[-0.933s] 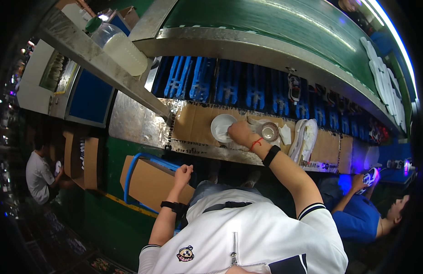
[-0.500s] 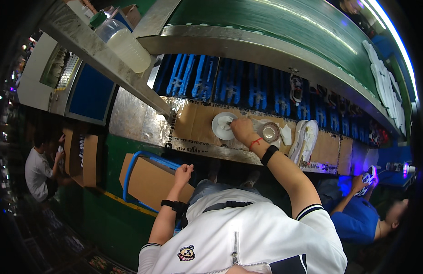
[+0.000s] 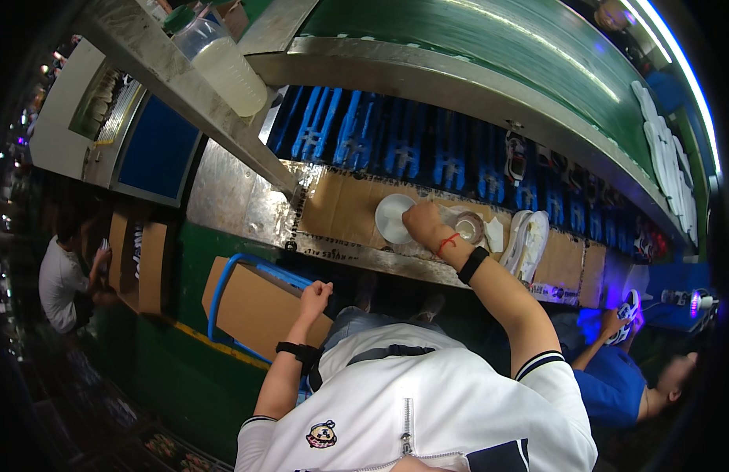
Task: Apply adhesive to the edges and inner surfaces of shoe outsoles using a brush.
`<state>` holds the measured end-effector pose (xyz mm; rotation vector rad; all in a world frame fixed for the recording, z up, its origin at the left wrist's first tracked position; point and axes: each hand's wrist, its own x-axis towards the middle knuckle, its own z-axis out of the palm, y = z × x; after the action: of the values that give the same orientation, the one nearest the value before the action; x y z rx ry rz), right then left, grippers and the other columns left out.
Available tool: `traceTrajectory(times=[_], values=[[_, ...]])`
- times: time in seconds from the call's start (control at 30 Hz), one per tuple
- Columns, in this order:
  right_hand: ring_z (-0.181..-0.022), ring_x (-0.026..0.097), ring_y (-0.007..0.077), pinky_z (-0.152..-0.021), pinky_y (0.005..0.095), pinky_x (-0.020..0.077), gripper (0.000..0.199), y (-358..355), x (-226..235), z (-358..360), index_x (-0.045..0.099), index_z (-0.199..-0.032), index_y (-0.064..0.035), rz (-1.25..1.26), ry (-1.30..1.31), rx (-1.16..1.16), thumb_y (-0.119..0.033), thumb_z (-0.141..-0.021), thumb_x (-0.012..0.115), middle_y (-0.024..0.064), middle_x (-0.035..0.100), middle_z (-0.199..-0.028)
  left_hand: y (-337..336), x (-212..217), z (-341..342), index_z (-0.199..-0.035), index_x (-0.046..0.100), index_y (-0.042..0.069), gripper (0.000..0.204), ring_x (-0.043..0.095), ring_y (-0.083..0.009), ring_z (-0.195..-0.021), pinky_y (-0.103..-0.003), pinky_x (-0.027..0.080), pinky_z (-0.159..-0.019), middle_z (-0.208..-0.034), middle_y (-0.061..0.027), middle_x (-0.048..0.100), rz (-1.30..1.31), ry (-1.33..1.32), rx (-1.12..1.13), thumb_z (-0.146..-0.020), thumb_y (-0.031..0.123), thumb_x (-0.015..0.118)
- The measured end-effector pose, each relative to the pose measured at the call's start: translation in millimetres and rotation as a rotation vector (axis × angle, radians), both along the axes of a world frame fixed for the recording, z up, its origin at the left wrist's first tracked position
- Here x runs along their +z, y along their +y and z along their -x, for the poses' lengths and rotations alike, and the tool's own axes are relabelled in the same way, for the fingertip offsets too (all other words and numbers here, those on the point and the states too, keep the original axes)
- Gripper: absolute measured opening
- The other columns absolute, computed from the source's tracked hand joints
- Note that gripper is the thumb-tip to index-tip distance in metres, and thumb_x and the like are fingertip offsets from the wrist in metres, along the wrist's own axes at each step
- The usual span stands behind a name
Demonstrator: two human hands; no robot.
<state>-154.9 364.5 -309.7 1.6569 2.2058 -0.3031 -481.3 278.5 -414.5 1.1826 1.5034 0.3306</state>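
My right hand is closed at the right rim of a white bowl, its fingertips hidden. Whitish stuff lies inside the bowl. Just right of the hand stands a small clear round container. Beside that is a crumpled white piece, which could be tissue. Further right lie white shoe soles on the cardboard. My left hand hangs curled shut in front of the bench, with nothing visible in it. It is nearest to a cardboard box with a blue frame.
Behind the cardboard runs a row of blue racks carrying shoes at right. A slanting metal post and a bottle stand at left. A co-worker in blue holds a shoe; another person crouches at far left.
The view has shifted slightly. My right hand has come nearer the bowl's rim, and the dark tip seen at its fingers before is now hidden. My left hand has hardly moved.
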Motion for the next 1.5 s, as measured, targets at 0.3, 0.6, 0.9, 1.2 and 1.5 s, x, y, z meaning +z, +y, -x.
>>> traceTrajectory(times=[0.3, 0.6, 0.9, 1.2, 1.5], values=[[-0.07, 0.066, 0.0275, -0.058, 0.0381, 0.052, 0.014, -2, 3, 1, 0.069, -0.079, -0.0086, 0.042, 0.148, -0.095, -0.011, -0.074, 0.056, 0.0133, 0.067, -0.077, 1, 5, 1, -0.069, 0.056, 0.001, 0.032, 0.049, -0.0118, -0.047, -0.028, 0.038, -0.048, -0.053, -0.0038, 0.052, 0.031, 0.018, -0.018, -0.086, 0.029, 0.058], [-0.066, 0.064, 0.0302, -0.06, 0.0409, 0.0502, 0.024, 5, -14, 14, 0.066, -0.074, -0.0052, -0.07, 0.243, -0.124, -0.026, -0.081, 0.056, 0.0136, 0.065, -0.072, -1, 4, 3, -0.069, 0.057, 0.001, 0.032, 0.049, -0.0115, -0.047, -0.028, 0.039, -0.048, -0.053, -0.0045, 0.052, 0.038, 0.03, -0.033, -0.086, 0.028, 0.059], [-0.066, 0.064, 0.0302, -0.059, 0.0398, 0.0505, 0.021, 9, -20, 15, 0.066, -0.069, -0.0064, -0.14, 0.144, -0.133, -0.023, -0.078, 0.058, 0.0137, 0.064, -0.07, -1, 0, 7, -0.07, 0.057, 0.001, 0.03, 0.047, -0.0096, -0.046, -0.027, 0.037, -0.046, -0.053, -0.0027, 0.052, 0.035, -0.018, 0.014, -0.086, 0.026, 0.059], [-0.068, 0.065, 0.0293, -0.06, 0.039, 0.0507, 0.022, 13, -10, 0, 0.068, -0.07, -0.0061, -0.211, 0.063, -0.037, -0.025, -0.077, 0.059, 0.0135, 0.065, -0.071, 1, 2, 5, -0.069, 0.056, 0.001, 0.03, 0.047, -0.0112, -0.046, -0.027, 0.038, -0.047, -0.053, -0.003, 0.052, 0.042, 0.019, -0.034, -0.086, 0.026, 0.059], [-0.068, 0.066, 0.0285, -0.057, 0.0399, 0.051, 0.017, 4, -13, 16, 0.067, -0.077, -0.0047, -0.114, 0.069, -0.101, -0.019, -0.077, 0.058, 0.0139, 0.065, -0.072, 5, 4, 1, -0.07, 0.057, 0.001, 0.03, 0.049, -0.0116, -0.048, -0.028, 0.039, -0.049, -0.053, -0.0044, 0.052, 0.022, 0.02, -0.048, -0.085, 0.027, 0.059]])
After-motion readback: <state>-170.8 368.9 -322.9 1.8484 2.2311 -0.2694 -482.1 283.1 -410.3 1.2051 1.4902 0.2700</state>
